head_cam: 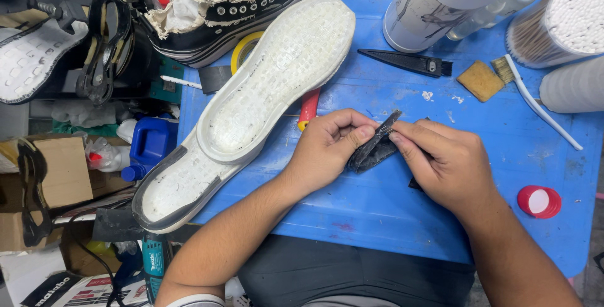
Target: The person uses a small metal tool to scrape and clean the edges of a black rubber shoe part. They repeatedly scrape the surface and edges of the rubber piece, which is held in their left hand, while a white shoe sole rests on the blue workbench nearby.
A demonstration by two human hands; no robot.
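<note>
Both hands are gripping one dark rubber strip (pixel 375 146) over the blue table (pixel 377 212). The left hand (pixel 327 150) is curling closed, thumb pressing the strip's upper edge. The right hand (pixel 443 162) is pinching its tip between thumb and forefinger. A white shoe sole (pixel 277 74) is lying just left, overlapping a second sole (pixel 179 187).

Left hand (pixel 327 150) and right hand (pixel 443 165) both pinch a thin dark rubber strip (pixel 376 146) above the blue plastic tabletop (pixel 377 206).
</note>
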